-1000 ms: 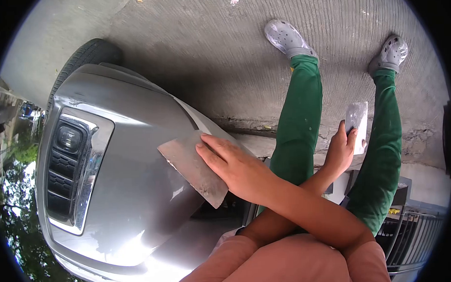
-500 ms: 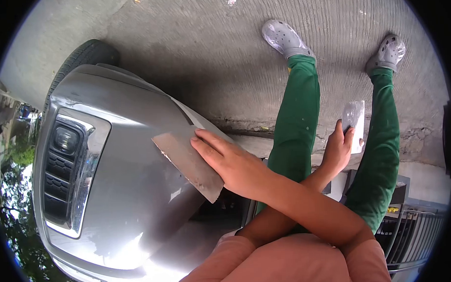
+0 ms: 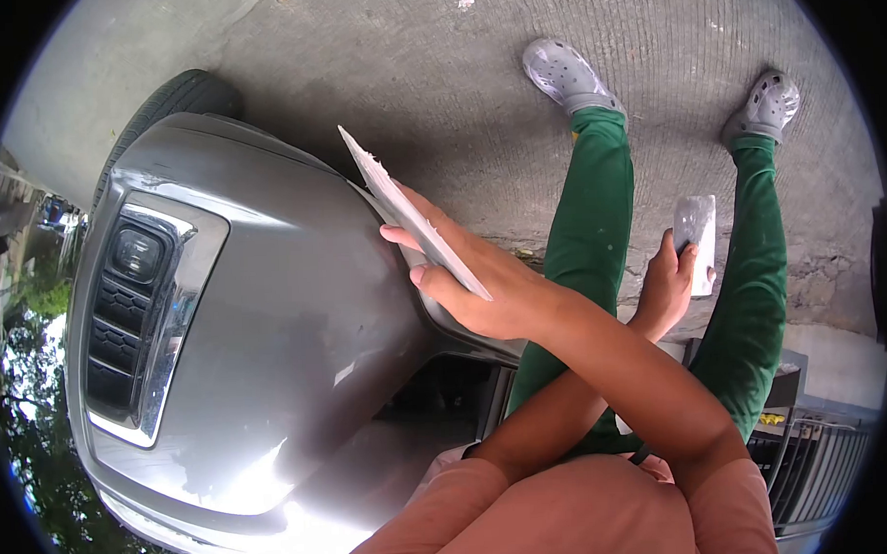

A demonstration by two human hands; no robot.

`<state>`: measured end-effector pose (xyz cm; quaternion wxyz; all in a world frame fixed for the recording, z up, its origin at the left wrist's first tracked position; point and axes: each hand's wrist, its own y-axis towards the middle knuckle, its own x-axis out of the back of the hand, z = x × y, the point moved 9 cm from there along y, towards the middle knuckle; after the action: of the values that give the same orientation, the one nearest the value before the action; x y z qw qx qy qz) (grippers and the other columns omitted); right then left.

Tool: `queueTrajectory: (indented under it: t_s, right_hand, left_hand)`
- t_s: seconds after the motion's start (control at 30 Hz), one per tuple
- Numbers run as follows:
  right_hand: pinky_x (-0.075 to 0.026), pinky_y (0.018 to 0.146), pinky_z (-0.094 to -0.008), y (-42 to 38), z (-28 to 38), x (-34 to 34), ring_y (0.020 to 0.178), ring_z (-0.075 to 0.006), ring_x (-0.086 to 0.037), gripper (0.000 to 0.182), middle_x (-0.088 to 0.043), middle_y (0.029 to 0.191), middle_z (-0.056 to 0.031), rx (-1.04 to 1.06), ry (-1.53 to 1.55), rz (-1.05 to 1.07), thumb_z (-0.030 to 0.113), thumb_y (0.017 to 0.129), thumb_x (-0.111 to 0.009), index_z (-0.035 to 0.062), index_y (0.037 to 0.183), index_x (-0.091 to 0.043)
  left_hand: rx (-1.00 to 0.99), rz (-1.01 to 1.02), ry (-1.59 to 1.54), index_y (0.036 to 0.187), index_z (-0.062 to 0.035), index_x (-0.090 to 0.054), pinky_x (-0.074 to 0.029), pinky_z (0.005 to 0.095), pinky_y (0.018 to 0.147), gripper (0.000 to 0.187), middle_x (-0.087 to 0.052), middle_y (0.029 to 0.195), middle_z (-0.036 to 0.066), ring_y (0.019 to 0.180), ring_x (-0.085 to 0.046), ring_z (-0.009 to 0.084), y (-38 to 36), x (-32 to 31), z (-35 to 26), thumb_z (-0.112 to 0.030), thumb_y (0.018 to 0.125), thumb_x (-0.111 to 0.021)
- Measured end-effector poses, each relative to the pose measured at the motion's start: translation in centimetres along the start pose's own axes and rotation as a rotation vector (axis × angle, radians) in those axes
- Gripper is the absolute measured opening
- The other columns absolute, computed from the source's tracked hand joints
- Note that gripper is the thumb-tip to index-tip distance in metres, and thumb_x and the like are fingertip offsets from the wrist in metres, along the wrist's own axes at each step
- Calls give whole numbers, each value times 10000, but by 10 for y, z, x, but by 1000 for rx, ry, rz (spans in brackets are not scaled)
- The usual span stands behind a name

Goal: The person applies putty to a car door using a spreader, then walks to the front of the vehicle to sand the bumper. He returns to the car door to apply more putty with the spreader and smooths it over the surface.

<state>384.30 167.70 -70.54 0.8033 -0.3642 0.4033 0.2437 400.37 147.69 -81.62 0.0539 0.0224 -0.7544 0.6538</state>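
Observation:
My right arm crosses over my left arm. In my right hand [image 3: 492, 270] a thin flat putty spreader [image 3: 412, 210] is gripped, turned nearly edge-on, with rough whitish residue along its edge. It is held over the edge of a grey car's smooth body panel [image 3: 269, 312]; the thumb and one finger show on its near side. Farther right, between my legs, my left hand [image 3: 666, 284] is closed on a rectangular plate [image 3: 697, 241] smeared with white putty.
A lamp unit in a chrome frame [image 3: 135, 254] and a tyre [image 3: 178, 96] belong to the car at left. My green-trousered legs end in grey clogs [image 3: 568, 72] on grooved concrete [image 3: 396, 44]. Metal railings [image 3: 821, 469] stand at lower right.
My right hand has lifted the spreader off the panel and tilted it from face-on to edge-on, moving up and slightly right. My left hand stays almost still.

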Motion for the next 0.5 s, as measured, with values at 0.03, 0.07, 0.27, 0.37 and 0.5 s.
queueTrajectory:
  t_s: [0.03, 0.07, 0.27, 0.37, 0.5]
  right_hand:
    - [-332, 1183, -422, 3, -1, -3, 1462, -325, -408, 743, -250, 1640, -220, -9, -43, 29, 49, 976, -474, 37, 1614, -92]
    - [-321, 1184, -425, 5, -2, -6, 1483, -323, -380, 753, -254, 1638, -228, -17, -88, 58, 44, 973, -476, 21, 1613, -80]
    - [-297, 1222, -442, -30, 8, -29, 1497, -367, -304, 961, -236, 1635, -240, 192, -302, 59, -12, 807, -661, 56, 1609, -136]
    - [-300, 1222, -453, -51, 17, -52, 1481, -379, -334, 1015, -224, 1638, -246, 209, -422, 186, -26, 753, -689, 55, 1608, -147]
    - [-427, 1119, -459, -60, 30, -48, 1356, -407, -473, 836, -322, 1580, -233, 276, -376, 160, 139, 849, -705, 44, 1570, -292]
  left_hand:
    - [-1, 0, -4, 1182, 41, -476, -497, 435, 770, 290, -666, 951, 237, 841, -664, 344, -1, 0, -2, -215, 1055, -526]
    - [-4, 2, -9, 1182, 40, -476, -495, 440, 770, 294, -664, 949, 242, 845, -662, 362, -1, 0, -5, -219, 1053, -527]
    - [-35, -29, 117, 1202, 42, -471, -496, 466, 743, 311, -667, 907, 256, 838, -667, 419, 3, -1, 3, -222, 1049, -527]
    - [-42, -37, 114, 1196, 43, -477, -486, 456, 757, 320, -660, 909, 252, 840, -653, 421, 4, -2, 12, -233, 1047, -538]
    - [-64, -72, 81, 1195, 56, -477, -489, 442, 749, 332, -662, 905, 245, 817, -656, 387, 7, -1, 15, -234, 1048, -538]
